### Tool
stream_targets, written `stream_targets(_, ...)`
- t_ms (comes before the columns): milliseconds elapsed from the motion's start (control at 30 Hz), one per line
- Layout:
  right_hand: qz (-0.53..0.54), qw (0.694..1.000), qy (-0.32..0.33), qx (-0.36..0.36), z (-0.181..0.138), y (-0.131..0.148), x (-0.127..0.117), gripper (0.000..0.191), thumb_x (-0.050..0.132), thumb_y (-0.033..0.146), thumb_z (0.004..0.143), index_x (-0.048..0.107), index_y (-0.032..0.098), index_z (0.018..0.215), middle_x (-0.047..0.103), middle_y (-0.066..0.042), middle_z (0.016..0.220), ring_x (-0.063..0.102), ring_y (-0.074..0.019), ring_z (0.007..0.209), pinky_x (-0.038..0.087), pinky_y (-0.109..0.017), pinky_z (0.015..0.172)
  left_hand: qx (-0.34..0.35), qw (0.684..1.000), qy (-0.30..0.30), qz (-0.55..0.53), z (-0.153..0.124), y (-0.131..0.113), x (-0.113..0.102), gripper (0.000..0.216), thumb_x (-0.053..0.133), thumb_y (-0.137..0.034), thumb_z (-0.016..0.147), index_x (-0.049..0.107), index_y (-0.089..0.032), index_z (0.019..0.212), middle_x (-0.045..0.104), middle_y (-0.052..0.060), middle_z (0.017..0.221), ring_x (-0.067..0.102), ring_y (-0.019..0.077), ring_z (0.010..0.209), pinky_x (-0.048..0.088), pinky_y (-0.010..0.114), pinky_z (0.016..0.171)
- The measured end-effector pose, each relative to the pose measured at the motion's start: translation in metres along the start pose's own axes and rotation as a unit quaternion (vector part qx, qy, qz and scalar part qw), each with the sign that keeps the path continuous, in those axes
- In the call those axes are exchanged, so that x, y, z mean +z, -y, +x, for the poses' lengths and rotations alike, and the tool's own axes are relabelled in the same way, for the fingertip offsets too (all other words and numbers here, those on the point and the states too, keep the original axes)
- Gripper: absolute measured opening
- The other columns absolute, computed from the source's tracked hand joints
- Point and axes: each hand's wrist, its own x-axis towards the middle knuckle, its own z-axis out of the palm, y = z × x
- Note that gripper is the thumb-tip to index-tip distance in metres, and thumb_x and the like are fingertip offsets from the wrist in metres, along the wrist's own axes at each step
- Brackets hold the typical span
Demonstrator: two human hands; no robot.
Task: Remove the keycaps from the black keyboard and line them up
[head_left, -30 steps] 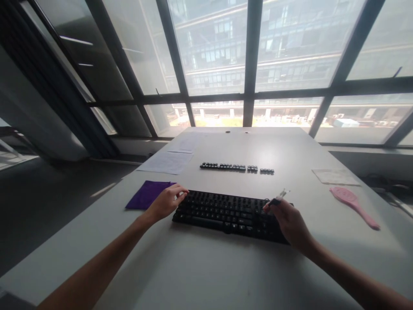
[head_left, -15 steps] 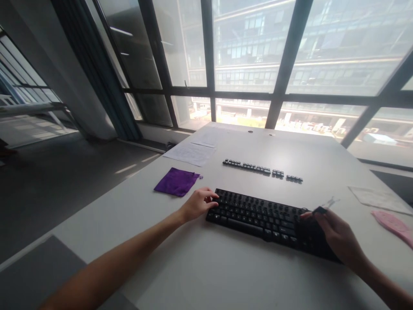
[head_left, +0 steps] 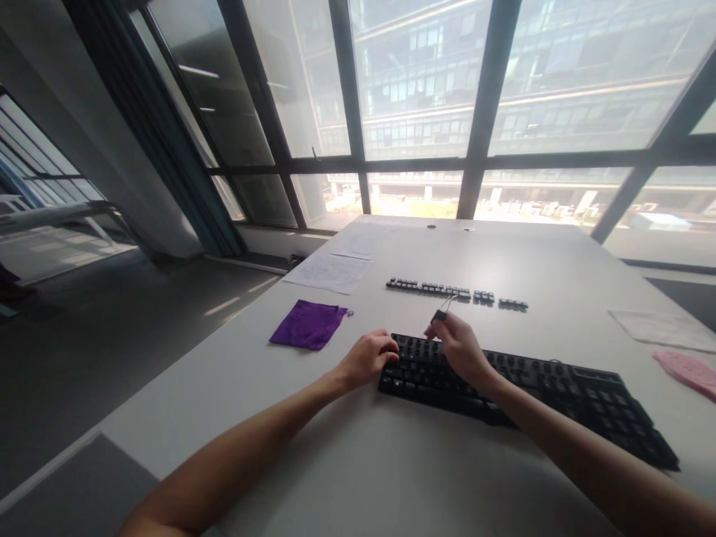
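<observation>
"Pinched between the thumb and fingers of the right hand [head_left: 459,349] is a small tool [head_left: 440,316], just about mid-frame. Its dark end sits at the fingertips and thin, pale prongs point upward."

"And where's the keyboard [head_left: 531,373]?"

"It lies on the white table [head_left: 335,462], slanting from the centre of the frame down to the lower right. The right hand and forearm cross over it, so part of it is hidden."

"Are those fingers touching its keys?"

"I can't tell from this angle."

"What about the left hand [head_left: 366,359]?"

"Its bent fingers and thumb meet the keyboard's left end. Whether they clamp it or only rest there, I can't tell."

"Anything behind the keyboard?"

"Yes, a row of loose keys [head_left: 446,291], broken by gaps, right of centre in the frame."

"And the rest?"

"Left of centre, a purple pouch [head_left: 307,325] lies flat, with sheets of paper [head_left: 329,274] above it. A pink object [head_left: 688,373] is cut off by the right edge, just below a pale flat sheet [head_left: 663,330]. Tall windows [head_left: 419,82] fill the top."
</observation>
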Motion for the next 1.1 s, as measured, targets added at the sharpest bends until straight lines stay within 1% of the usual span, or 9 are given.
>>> stream_targets(67,0.016,1.000,0.005,0.025,0.001,-0.003,0.017,0.029,0.047,0.035,0.096,0.063,0.019,0.077,0.068,-0.005,0.074,0.062,-0.0201,0.072,0.045,-0.033,0.070,0.007,1.000,-0.004,0.006,-0.003,-0.001,0.003,0.011,0.063,-0.015,0.084,0.072,-0.021,0.087,0.065,0.004,0.089,0.061,0.0181,0.083,0.050,0.030,0.079)
stream_targets(133,0.018,0.999,0.003,0.035,0.000,-0.007,0.024,0.029,0.048,0.035,0.095,0.063,0.019,0.076,0.068,-0.005,0.074,0.062,-0.0202,0.072,0.045,-0.032,0.070,0.009,1.000,-0.005,0.003,-0.004,-0.001,0.005,0.013,0.061,-0.015,0.085,0.071,-0.022,0.088,0.064,0.004,0.090,0.061,0.0183,0.084,0.050,0.031,0.080)
stream_targets(600,0.017,0.999,0.006,0.037,-0.004,-0.012,0.025,0.026,0.047,0.033,0.095,0.060,0.020,0.076,0.067,-0.003,0.074,0.061,-0.0195,0.073,0.043,-0.031,0.071,0.016,0.999,-0.029,0.014,-0.004,-0.004,0.012,0.014,0.056,-0.015,0.087,0.068,-0.022,0.090,0.063,0.004,0.092,0.060,0.0189,0.086,0.049,0.032,0.080)
stream_targets(733,0.012,0.999,0.009,0.038,-0.004,-0.011,0.024,0.026,0.048,0.032,0.095,0.060,0.020,0.075,0.067,-0.003,0.072,0.060,-0.0191,0.070,0.042,-0.031,0.069,0.015,0.999,-0.038,0.012,-0.004,-0.004,0.013,0.013,0.058,-0.018,0.088,0.069,-0.023,0.092,0.064,0.005,0.093,0.061,0.0197,0.088,0.050,0.033,0.080)
stream_targets(833,0.014,0.999,0.007,0.036,-0.004,-0.010,0.023,0.026,0.047,0.031,0.095,0.060,0.021,0.074,0.067,-0.002,0.072,0.059,-0.0192,0.070,0.042,-0.031,0.068,0.025,0.998,-0.049,0.007,-0.002,-0.003,0.008,0.011,0.059,-0.023,0.090,0.070,-0.023,0.091,0.066,0.006,0.093,0.062,0.0201,0.089,0.050,0.034,0.082)
stream_targets(900,0.016,0.999,0.007,0.034,-0.004,-0.008,0.023,0.027,0.047,0.031,0.095,0.060,0.021,0.074,0.066,-0.002,0.072,0.059,-0.0195,0.070,0.041,-0.031,0.068,0.027,0.997,-0.075,-0.001,0.005,0.003,0.001,0.012,0.061,-0.029,0.091,0.071,-0.022,0.091,0.067,0.006,0.093,0.062,0.0200,0.089,0.051,0.033,0.082)
stream_targets(967,0.016,0.999,0.009,0.035,-0.004,-0.008,0.023,0.027,0.047,0.031,0.095,0.060,0.021,0.073,0.066,-0.003,0.072,0.059,-0.0197,0.070,0.041,-0.031,0.068,0.017,0.993,-0.116,-0.004,0.019,0.014,-0.008,0.016,0.063,-0.034,0.090,0.071,-0.021,0.092,0.067,0.006,0.092,0.063,0.0195,0.087,0.052,0.032,0.081)
stream_targets(1033,0.015,0.999,0.011,0.038,-0.004,-0.008,0.023,0.027,0.047,0.031,0.095,0.059,0.021,0.073,0.066,-0.003,0.072,0.059,-0.0200,0.070,0.041,-0.031,0.068,-0.004,0.988,-0.153,0.003,0.041,0.032,-0.017,0.018,0.066,-0.035,0.087,0.072,-0.020,0.093,0.068,0.006,0.092,0.064,0.0189,0.085,0.053,0.032,0.080)
stream_targets(1100,0.018,0.999,0.011,0.037,-0.004,-0.009,0.023,0.026,0.048,0.031,0.094,0.059,0.021,0.073,0.066,-0.003,0.072,0.059,-0.0203,0.070,0.041,-0.031,0.068,-0.045,0.985,-0.168,0.022,0.067,0.054,-0.021,0.016,0.069,-0.030,0.082,0.073,-0.018,0.090,0.069,0.006,0.092,0.064,0.0187,0.083,0.054,0.033,0.081)
